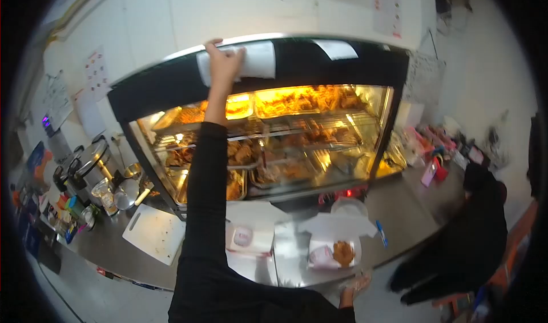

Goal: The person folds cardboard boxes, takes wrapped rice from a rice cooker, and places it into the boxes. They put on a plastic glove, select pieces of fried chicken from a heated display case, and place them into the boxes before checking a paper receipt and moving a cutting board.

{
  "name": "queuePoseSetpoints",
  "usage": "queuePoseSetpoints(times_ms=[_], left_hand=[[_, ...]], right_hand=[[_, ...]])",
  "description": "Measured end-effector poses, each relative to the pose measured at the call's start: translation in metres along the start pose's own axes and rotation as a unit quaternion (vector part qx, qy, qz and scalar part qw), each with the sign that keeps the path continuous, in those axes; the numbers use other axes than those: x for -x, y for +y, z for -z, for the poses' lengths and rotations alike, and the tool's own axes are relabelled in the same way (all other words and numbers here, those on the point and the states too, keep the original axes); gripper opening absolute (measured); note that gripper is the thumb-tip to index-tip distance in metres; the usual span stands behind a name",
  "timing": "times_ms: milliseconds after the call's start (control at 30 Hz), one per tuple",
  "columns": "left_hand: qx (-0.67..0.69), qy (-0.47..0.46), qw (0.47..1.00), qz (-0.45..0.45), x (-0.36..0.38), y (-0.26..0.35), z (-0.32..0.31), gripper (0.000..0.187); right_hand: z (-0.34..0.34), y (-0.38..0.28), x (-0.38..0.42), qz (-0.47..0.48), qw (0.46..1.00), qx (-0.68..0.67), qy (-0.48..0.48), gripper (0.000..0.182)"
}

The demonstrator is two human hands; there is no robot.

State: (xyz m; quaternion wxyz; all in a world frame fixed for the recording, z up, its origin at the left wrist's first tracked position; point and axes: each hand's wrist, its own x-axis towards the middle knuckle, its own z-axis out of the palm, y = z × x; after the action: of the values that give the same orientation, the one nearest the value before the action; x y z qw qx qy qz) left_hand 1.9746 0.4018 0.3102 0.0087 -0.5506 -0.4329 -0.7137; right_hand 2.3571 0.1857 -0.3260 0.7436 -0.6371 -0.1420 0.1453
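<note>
My left hand [224, 65] is raised to the dark top panel of a lit food warming cabinet [319, 66]. Its fingers close on a white sheet of paper [260, 59] at that panel. Low at the counter's front edge is my right hand [358, 282], slightly blurred, its fingers apart and holding nothing that I can see. Close to it stands an open white takeaway box [319, 243] with a piece of fried food [343, 253] and a pale wrapped item [322, 258] inside. Left of that, another open box [251, 249] contains a round wrapped item [242, 235].
Trays of fried food [308, 101] fill the cabinet shelves. A white cutting board [154, 233], a large metal pot [97, 166] and jars crowd the left. A blue marker [381, 233] lies right of the boxes. A person in black [462, 243] is at the right.
</note>
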Motion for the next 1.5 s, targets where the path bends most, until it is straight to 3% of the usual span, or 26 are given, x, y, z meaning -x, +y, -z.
queuePoseSetpoints(times_ms=[33,100,167,200,233,267,300,333,367,400,433,533,600,700,767,900,933,1033,1100,1167,1200,1233,1267,1367,1467,1500], left_hand=[[0.091,-0.025,0.995,0.037,0.011,0.011,-0.001,0.052],[0.222,-0.135,0.965,0.04,0.044,0.001,-0.011,0.038],[0.177,-0.244,0.953,0.038,0.113,0.005,-0.021,0.018],[0.213,-0.314,0.907,0.181,0.164,0.02,-0.02,0.016],[0.206,-0.471,0.846,0.143,0.202,-0.018,-0.026,0.019],[0.135,-0.544,0.827,0.043,0.25,-0.033,-0.031,0.021],[0.171,-0.619,0.751,0.153,0.307,-0.053,-0.038,0.026],[0.134,-0.617,0.702,0.33,0.355,-0.053,-0.036,0.033],[0.069,-0.618,0.669,0.407,0.408,-0.09,-0.042,0.037],[-0.016,-0.59,0.737,0.329,0.437,-0.105,-0.041,0.036],[-0.1,-0.551,0.792,0.244,0.457,-0.114,-0.037,0.036],[-0.232,-0.511,0.816,0.136,0.475,-0.126,-0.027,0.028],[-0.273,-0.528,0.791,0.148,0.479,-0.113,-0.032,0.026],[-0.324,-0.532,0.772,0.129,0.496,-0.11,-0.047,0.019],[-0.394,-0.518,0.754,0.089,0.516,-0.128,-0.058,0.017],[-0.412,-0.608,0.674,0.081,0.517,-0.125,-0.059,0.022],[-0.385,-0.657,0.624,0.174,0.503,-0.119,-0.061,0.026],[-0.351,-0.699,0.582,0.222,0.472,-0.107,-0.055,0.032],[-0.363,-0.705,0.571,0.214,0.483,-0.113,-0.05,0.035],[-0.344,-0.709,0.571,0.229,0.497,-0.119,-0.05,0.036],[-0.352,-0.72,0.56,0.21,0.498,-0.12,-0.048,0.035],[-0.326,-0.697,0.597,0.225,0.494,-0.114,-0.044,0.035],[-0.299,-0.671,0.634,0.241,0.486,-0.104,-0.037,0.034],[-0.172,-0.562,0.775,0.234,0.474,-0.096,-0.011,0.029],[-0.043,-0.478,0.85,0.217,0.468,-0.101,0.009,0.022],[-0.023,-0.47,0.854,0.22,0.467,-0.1,0.014,0.022]], right_hand=[[0.005,0.001,0.001,0.005,1.0,-0.011,-0.009,0.035],[0.009,-0.06,0.017,0.025,0.996,-0.035,-0.081,0.034],[0.027,0.025,0.004,0.194,0.966,0.172,0.019,0.031],[0.014,0.005,0.008,0.093,0.994,0.053,0.019,0.028],[0.01,-0.009,0.01,0.046,0.998,0.019,0.025,0.025],[0.007,-0.018,0.011,-0.001,0.999,-0.02,0.029,0.022],[0.004,-0.03,0.014,-0.013,0.999,-0.02,0.023,0.02],[0.004,-0.044,0.018,-0.025,0.999,-0.021,0.016,0.018],[0.003,-0.054,0.021,-0.036,0.999,-0.025,0.008,0.017],[0.001,-0.06,0.023,-0.08,0.991,-0.104,-0.005,0.015],[0.003,-0.063,0.026,-0.085,0.993,-0.079,-0.013,0.016],[0.0,-0.073,0.031,-0.103,0.993,-0.039,-0.032,0.016],[-0.005,-0.085,0.04,-0.126,0.99,-0.048,-0.036,0.015],[-0.017,-0.085,0.048,-0.019,0.998,-0.035,-0.055,0.017],[-0.024,-0.077,0.049,-0.026,0.997,-0.025,-0.074,0.018],[-0.027,-0.067,0.05,-0.055,0.986,-0.033,-0.155,0.018],[-0.023,-0.056,0.049,-0.032,0.99,-0.022,-0.137,0.017],[-0.024,-0.034,0.043,0.09,0.989,0.092,-0.075,0.02],[-0.028,-0.079,0.04,0.233,0.93,0.282,-0.026,0.026],[-0.04,-0.097,0.024,0.139,0.976,0.023,-0.166,0.031],[-0.047,-0.105,0.012,0.086,0.964,-0.109,-0.226,0.033],[-0.056,-0.119,-0.001,0.168,0.945,0.055,-0.276,0.034],[-0.066,-0.132,-0.013,0.243,0.89,0.218,-0.318,0.034],[-0.108,-0.154,-0.023,0.278,0.637,0.433,-0.574,0.042],[-0.122,-0.179,-0.011,0.305,0.485,0.583,-0.575,0.047],[-0.123,-0.179,-0.012,0.317,0.506,0.563,-0.572,0.048]])
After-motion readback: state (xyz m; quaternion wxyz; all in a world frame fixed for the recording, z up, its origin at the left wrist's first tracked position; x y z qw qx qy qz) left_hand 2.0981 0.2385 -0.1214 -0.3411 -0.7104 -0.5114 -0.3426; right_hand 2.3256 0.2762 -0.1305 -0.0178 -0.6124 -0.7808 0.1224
